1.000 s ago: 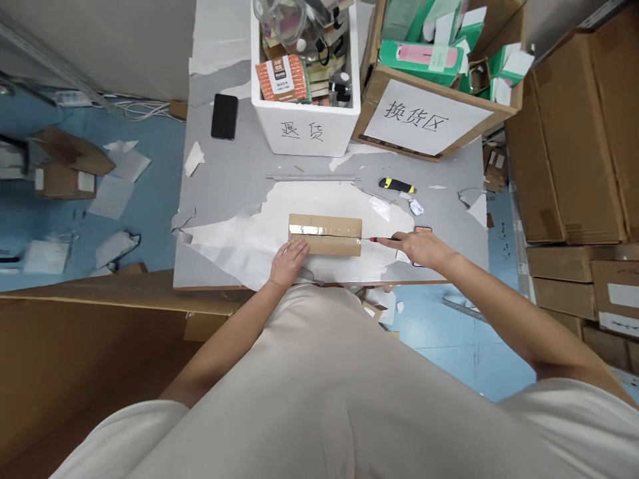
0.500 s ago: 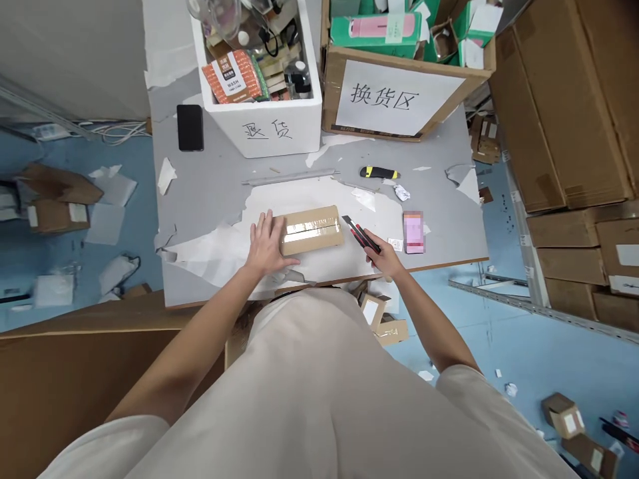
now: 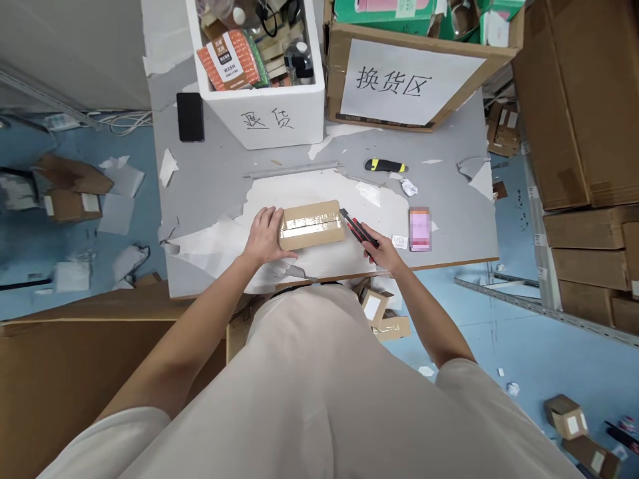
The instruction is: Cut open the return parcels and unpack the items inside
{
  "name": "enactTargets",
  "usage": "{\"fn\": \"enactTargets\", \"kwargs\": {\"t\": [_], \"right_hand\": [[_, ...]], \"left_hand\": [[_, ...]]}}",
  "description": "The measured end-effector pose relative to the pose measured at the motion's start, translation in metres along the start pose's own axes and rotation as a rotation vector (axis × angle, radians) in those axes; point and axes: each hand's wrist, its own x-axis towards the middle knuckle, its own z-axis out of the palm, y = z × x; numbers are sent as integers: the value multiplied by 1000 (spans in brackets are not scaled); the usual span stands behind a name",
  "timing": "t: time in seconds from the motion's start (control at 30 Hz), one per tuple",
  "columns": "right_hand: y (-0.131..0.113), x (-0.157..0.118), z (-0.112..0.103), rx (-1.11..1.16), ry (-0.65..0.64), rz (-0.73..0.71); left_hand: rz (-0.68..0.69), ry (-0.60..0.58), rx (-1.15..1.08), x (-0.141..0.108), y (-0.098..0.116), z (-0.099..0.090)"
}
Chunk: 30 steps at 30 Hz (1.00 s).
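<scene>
A small brown cardboard box [image 3: 310, 237] lies flat on white paper [image 3: 322, 188], with shiny clear tape along its top. My left hand [image 3: 264, 237] grips the box's left end, the fingers at its upper corner and the thumb along the lower side. In my right hand [image 3: 380, 249] is a black and red utility knife [image 3: 357, 229]. Its blade points up and left, and the tip is at the right end of the box; whether it touches I cannot tell.
Behind stand a white foam bin [image 3: 284, 123] of mixed goods and a cardboard carton [image 3: 334, 73] with green boxes. A yellow-black cutter [image 3: 386, 165], a pink-screened phone [image 3: 420, 229] and a black phone [image 3: 190, 117] lie on the table [image 3: 449, 199]. Large cartons [image 3: 562, 126] rise at right.
My left hand has shifted from lying over the box's left end to gripping that end. The knife tip has come closer to the box's right end. The whole view has shifted slightly.
</scene>
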Motion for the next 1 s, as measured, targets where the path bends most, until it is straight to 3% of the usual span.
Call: {"fn": "enactTargets", "kwargs": {"t": [0.13, 0.3, 0.5, 0.9, 1.0], "right_hand": [[-10, -1, -8, -91, -53, 19], [-14, -2, -27, -170, -207, 10], [-9, -17, -36, -124, -262, 71], [37, -73, 2, 90, -136, 100], [46, -86, 6, 149, -17, 107]], "left_hand": [[3, 25, -7, 1, 1, -1], [2, 46, -1, 1, 0, -1], [0, 38, -5, -1, 0, -1], [0, -4, -21, 0, 0, -4], [2, -25, -48, 1, -1, -4]]}}
